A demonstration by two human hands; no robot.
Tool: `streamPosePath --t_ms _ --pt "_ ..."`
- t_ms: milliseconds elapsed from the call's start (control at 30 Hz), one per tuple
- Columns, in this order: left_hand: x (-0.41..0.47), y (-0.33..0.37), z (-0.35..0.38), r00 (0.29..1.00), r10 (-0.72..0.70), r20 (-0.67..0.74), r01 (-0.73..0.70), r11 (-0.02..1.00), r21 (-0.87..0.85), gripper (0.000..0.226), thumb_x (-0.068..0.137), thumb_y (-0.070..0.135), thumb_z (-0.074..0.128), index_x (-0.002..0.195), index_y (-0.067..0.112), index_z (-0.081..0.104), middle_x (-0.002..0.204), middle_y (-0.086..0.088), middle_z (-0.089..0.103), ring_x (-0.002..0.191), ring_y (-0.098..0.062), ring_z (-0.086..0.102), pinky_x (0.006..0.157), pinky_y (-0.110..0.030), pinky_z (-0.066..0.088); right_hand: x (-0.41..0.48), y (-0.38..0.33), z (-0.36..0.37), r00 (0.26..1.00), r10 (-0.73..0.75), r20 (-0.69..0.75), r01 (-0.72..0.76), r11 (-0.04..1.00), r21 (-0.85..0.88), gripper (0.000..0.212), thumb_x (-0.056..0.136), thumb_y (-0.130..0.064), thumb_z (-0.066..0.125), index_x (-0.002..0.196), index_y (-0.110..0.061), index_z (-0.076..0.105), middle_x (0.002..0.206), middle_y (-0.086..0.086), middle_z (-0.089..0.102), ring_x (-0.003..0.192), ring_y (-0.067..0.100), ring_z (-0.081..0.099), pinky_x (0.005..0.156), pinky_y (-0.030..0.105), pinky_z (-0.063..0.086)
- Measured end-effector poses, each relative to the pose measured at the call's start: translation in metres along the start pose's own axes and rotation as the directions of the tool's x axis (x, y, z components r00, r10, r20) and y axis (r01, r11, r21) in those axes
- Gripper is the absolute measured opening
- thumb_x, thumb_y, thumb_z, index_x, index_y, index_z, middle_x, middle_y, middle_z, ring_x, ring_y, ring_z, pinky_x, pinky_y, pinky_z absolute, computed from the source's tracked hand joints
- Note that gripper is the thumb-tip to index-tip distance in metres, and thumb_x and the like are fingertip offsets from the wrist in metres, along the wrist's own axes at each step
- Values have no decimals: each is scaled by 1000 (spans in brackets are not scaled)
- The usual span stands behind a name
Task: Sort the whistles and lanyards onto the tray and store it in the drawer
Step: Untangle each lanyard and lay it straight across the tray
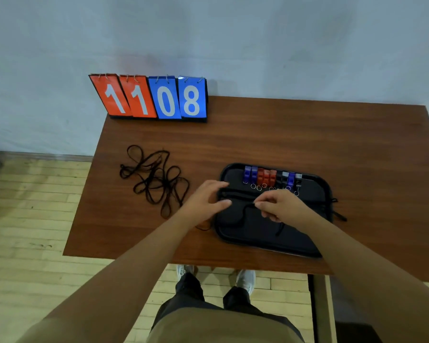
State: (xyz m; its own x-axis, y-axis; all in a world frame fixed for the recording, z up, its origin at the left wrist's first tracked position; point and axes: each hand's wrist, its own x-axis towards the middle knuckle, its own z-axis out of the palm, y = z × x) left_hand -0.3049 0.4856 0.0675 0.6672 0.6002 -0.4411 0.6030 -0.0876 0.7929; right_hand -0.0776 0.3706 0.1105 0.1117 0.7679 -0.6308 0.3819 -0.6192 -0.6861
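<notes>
A black tray (315, 191) lies on the right part of the brown table (282, 134). Along its far edge stands a row of several whistles (270, 177), blue, red and black, with key rings. A black lanyard (244, 214) lies across the tray. My right hand (280, 205) pinches this lanyard over the tray's middle. My left hand (208, 198) rests at the tray's left edge with fingers spread; whether it touches the cord is unclear. A tangled pile of black lanyards (156, 179) lies on the table to the left.
A flip scoreboard (154, 97) reading 11 and 08 stands at the table's far left corner against the wall. The table's front edge is close to my legs. Wooden floor lies to the left.
</notes>
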Motion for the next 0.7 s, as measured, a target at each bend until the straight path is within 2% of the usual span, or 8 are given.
streamPosePath --t_ms 67,100,200,300,400,533,633,700 --pt "4 24 14 975 25 223 21 979 -203 54 95 38 66 146 32 47 143 14 52 132 0 45 111 -22 34 -4 -15 -4 997 -69 29 68 997 30 13 100 -23 61 101 -22 73 72 0 71 56 12 55 53 23 45" --pt "7 30 19 959 45 280 28 967 -252 46 97 34 63 141 25 53 135 11 60 128 -2 52 109 -22 38 -5 -20 -8 996 -91 19 91 995 38 13 100 -23 60 101 -23 73 72 -1 71 56 12 54 53 22 44" --pt "11 34 21 963 64 262 4 969 -248 23 104 24 52 111 8 66 81 10 70 101 -18 70 96 -27 47 -8 -22 -24 991 -85 -106 94 992 89 13 100 -21 60 100 -22 73 71 0 70 53 11 52 52 22 43" --pt "11 20 14 981 18 191 23 977 -214 22 106 25 48 100 13 65 61 13 61 74 -14 67 81 -32 52 -12 -2 -41 966 -19 -257 45 994 96 14 100 -19 60 97 -20 74 70 1 70 53 14 50 54 27 42" --pt "12 3 7 987 -62 145 84 985 -151 23 107 26 45 96 18 65 56 11 50 50 -6 48 56 -28 41 -17 30 -49 952 36 -303 -42 999 -13 15 101 -23 59 100 -19 74 72 -1 72 52 9 53 54 22 43" --pt "18 -9 11 994 -98 39 92 988 122 23 105 28 47 91 30 65 63 10 55 48 -5 43 53 -26 37 -24 69 -50 958 85 -274 -116 988 -101 17 101 -23 58 106 -19 74 76 -2 72 54 9 56 53 19 44" --pt "24 -11 19 991 -133 6 130 976 173 23 105 17 45 98 30 62 81 11 65 48 0 49 48 -14 36 -25 93 -50 958 95 -271 -141 978 -156 22 103 -22 55 114 -19 73 83 -7 71 71 15 66 62 23 50" --pt "27 -11 24 989 -150 -16 150 966 212 21 105 16 46 101 32 60 91 14 69 51 4 53 46 -11 35 -25 109 -52 953 115 -281 -168 970 -174 25 104 -22 52 119 -19 72 87 -10 70 73 13 66 59 20 48"
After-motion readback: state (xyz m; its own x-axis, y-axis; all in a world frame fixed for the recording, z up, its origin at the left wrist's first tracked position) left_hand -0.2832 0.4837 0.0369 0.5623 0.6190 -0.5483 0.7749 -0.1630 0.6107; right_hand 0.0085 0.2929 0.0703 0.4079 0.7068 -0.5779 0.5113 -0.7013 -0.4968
